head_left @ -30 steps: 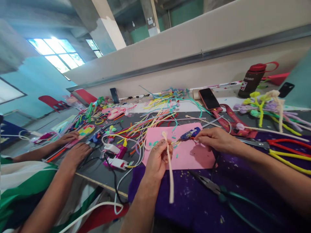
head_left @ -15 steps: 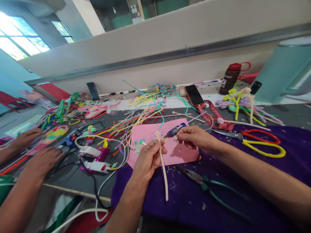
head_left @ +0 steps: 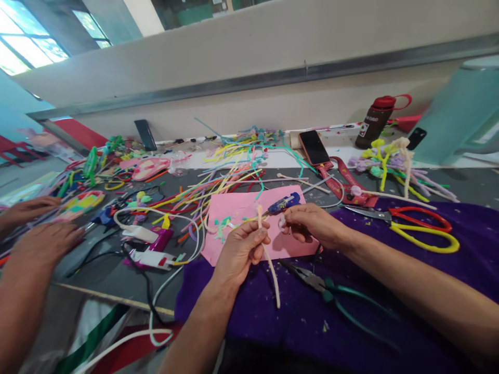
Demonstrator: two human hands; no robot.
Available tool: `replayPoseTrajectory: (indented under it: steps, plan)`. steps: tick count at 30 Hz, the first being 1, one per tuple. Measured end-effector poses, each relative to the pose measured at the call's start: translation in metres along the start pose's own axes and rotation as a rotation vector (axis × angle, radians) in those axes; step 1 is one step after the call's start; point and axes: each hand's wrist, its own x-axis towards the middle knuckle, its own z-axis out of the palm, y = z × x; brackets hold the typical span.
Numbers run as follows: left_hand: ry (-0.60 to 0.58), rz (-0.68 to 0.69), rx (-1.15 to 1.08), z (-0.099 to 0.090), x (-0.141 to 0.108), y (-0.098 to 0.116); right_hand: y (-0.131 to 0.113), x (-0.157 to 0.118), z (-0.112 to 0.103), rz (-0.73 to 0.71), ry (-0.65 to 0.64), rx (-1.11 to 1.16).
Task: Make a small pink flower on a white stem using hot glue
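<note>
My left hand (head_left: 244, 246) pinches a cream fuzzy stem (head_left: 272, 270), its tail hanging down toward me and its upper end poking above the fingers. Close by on the right, my right hand (head_left: 307, 223) has its fingers closed on a small pale lilac piece (head_left: 281, 223). A blue glue gun (head_left: 284, 203) lies just behind my right hand, its tip pointing toward the top of the stem. Beneath both hands is a pink sheet (head_left: 218, 205) with teal scraps on it.
Pliers (head_left: 327, 291) and scissors (head_left: 393, 217) lie on purple cloth (head_left: 273, 332). Colourful stems (head_left: 230, 179), a phone (head_left: 314, 148), a bottle (head_left: 376, 122) and a power strip (head_left: 159, 241) surround the sheet. Another person's hands (head_left: 49, 239) are at the left.
The stem's tail has swung slightly right and up. The lilac piece shows more clearly at my right fingertips. The other person's hands appear farther left as the view has shifted.
</note>
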Motion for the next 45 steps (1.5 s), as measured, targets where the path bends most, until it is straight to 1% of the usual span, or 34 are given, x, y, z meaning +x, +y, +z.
replayPoseTrajectory:
  steps: [4,11,19,21,25,27,31,34,40,45]
  plan:
    - [0.006,0.047,0.058,0.003,-0.001,-0.003,0.002,-0.001,0.005,0.006,0.003,-0.032]
    - [0.053,0.069,0.118,0.006,-0.001,-0.006,0.004,-0.003,0.013,-0.023,0.003,-0.144]
    - [0.010,0.072,0.126,0.005,-0.001,-0.005,0.003,-0.003,0.013,-0.030,-0.022,-0.154]
    - [0.003,0.065,0.107,0.005,-0.001,-0.005,0.002,-0.001,0.010,-0.022,0.000,-0.170]
    - [-0.013,0.022,0.103,0.004,-0.001,-0.003,0.003,0.003,0.003,-0.004,0.103,-0.185]
    - [-0.019,0.002,0.115,0.004,-0.001,-0.003,0.004,0.004,0.000,0.006,0.130,-0.180]
    - [-0.019,-0.002,0.122,0.005,-0.001,-0.003,0.007,0.006,-0.004,-0.004,0.093,-0.123]
    - [0.005,-0.003,0.140,0.006,-0.002,-0.003,0.008,0.006,-0.005,-0.014,0.084,-0.136]
    - [0.022,0.021,0.178,0.006,0.000,-0.004,0.003,0.003,0.002,-0.014,0.112,-0.172]
    - [0.026,0.038,0.212,0.006,0.000,-0.004,0.002,0.000,0.005,-0.043,0.078,-0.205]
